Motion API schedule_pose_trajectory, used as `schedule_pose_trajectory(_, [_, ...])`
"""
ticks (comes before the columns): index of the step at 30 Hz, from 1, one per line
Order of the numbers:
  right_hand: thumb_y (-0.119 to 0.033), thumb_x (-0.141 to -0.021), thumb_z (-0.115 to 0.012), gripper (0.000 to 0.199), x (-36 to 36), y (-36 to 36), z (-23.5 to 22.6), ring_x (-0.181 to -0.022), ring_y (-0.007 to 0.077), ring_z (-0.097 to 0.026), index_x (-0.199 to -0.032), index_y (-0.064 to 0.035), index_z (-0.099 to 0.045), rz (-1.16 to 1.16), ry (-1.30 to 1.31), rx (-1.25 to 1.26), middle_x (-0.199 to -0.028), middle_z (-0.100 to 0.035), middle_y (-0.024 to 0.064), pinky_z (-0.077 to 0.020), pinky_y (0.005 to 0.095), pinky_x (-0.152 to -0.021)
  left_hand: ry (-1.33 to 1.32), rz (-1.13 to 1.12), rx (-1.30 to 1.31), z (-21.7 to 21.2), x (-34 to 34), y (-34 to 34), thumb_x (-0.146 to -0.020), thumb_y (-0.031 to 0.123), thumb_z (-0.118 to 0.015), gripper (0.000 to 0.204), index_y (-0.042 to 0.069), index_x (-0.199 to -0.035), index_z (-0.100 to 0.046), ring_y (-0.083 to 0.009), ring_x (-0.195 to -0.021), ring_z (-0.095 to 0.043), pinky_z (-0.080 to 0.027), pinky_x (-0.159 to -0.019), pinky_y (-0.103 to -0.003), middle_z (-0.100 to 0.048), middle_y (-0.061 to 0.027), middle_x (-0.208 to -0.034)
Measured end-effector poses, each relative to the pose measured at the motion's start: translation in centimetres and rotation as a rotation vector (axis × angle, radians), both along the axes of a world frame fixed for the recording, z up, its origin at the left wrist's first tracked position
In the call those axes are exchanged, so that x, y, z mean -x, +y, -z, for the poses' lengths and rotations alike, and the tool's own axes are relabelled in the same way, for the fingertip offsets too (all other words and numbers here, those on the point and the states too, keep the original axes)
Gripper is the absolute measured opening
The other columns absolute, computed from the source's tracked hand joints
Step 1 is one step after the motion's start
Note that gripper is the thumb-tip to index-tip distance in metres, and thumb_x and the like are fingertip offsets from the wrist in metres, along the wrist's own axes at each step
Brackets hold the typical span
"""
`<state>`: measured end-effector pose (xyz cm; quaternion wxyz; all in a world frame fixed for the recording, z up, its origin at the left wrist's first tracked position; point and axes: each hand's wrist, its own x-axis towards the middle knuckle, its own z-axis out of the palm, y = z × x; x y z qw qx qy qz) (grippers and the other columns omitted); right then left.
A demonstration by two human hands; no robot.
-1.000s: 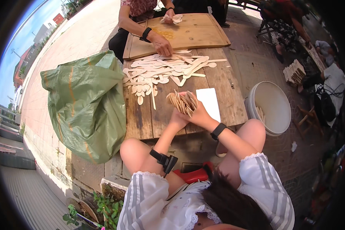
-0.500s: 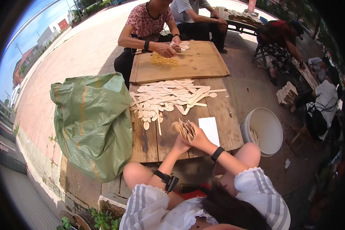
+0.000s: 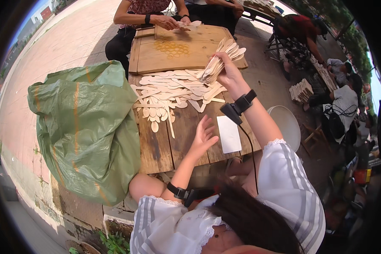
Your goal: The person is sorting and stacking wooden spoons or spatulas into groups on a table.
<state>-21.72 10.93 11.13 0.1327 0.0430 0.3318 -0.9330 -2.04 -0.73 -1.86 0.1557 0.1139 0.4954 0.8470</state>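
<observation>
My right hand [image 3: 228, 73] grips a thick bundle of wooden spoons [image 3: 219, 61], raised over the right far part of the wooden table [image 3: 182, 139]. Their rounded ends fan out above my fingers. My left hand [image 3: 203, 134] hovers over the table's near part, fingers apart and nothing in it. A loose heap of wooden spoons [image 3: 169, 91] lies between it and a raised wooden board [image 3: 182, 63]. Beside my left hand, a white sheet [image 3: 228, 134] rests flat on the planks.
A large green woven sack [image 3: 89, 131] stands against the table's left side. To the right is a white bucket [image 3: 285, 122], partly behind my arm. Across the board, another person's hands [image 3: 175, 23] hold pale wooden pieces; yellow rubber bands [image 3: 172, 48] lie on the board.
My hands have parted. The right has carried the bundle forward and up toward the board; the left has let go and opened. The view has shifted too.
</observation>
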Motion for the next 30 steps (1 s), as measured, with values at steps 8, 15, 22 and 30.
schedule_pose_trajectory(8, [-0.003, -0.076, -0.063, 0.01, 10.4, -5.9, -2.1, -0.064, 0.0195, -0.059, -0.078, -0.0043, -0.053, 0.064, -0.054, 0.057, -0.072, -0.058, 0.0065, -0.0533, 0.0344, -0.063, -0.025, 0.131, -0.086, -4.3, -3.4, -1.9, -0.086, 0.018, -0.054, 0.074, 0.014, -0.146, -0.01, -0.0254, -0.129, -0.034, -0.028, -0.105, -0.039, -0.021, -0.0098, -0.148])
schedule_pose_trajectory(15, [-0.003, -0.077, -0.059, 0.006, 13.8, -10.1, -1.8, -0.067, 0.0196, -0.059, -0.077, -0.0055, -0.053, 0.017, -0.02, -0.019, -0.072, -0.057, 0.0046, -0.0522, 0.0358, -0.067, -0.09, 0.075, 0.006, -4.8, -3.6, -2.9, -0.086, 0.016, -0.047, 0.053, 0.008, -0.136, -0.032, -0.0207, -0.121, -0.043, -0.034, -0.099, -0.035, -0.035, -0.0068, -0.139])
schedule_pose_trajectory(22, [-0.004, -0.077, -0.061, 0.008, 13.5, -10.7, -0.9, -0.071, 0.0211, -0.061, -0.083, -0.0026, -0.056, 0.06, -0.065, -0.037, -0.076, -0.059, 0.0065, -0.0532, 0.0363, -0.07, -0.217, -0.04, -0.097, -4.8, -3.4, -3.9, -0.087, 0.021, -0.044, 0.033, 0.009, -0.118, -0.045, -0.0171, -0.109, -0.051, -0.037, -0.091, -0.029, -0.044, -0.0061, -0.131])
schedule_pose_trajectory(30, [-0.002, -0.075, -0.063, 0.009, 13.3, -10.6, 0.4, -0.065, 0.0192, -0.06, -0.08, -0.0012, -0.056, 0.008, -0.052, -0.042, -0.071, -0.058, 0.007, -0.0526, 0.033, -0.064, -0.214, -0.092, -0.117, -4.2, -3.3, -4.6, -0.087, 0.019, -0.043, 0.022, 0.01, -0.106, -0.049, -0.0143, -0.103, -0.054, -0.038, -0.089, -0.028, -0.05, -0.0073, -0.124])
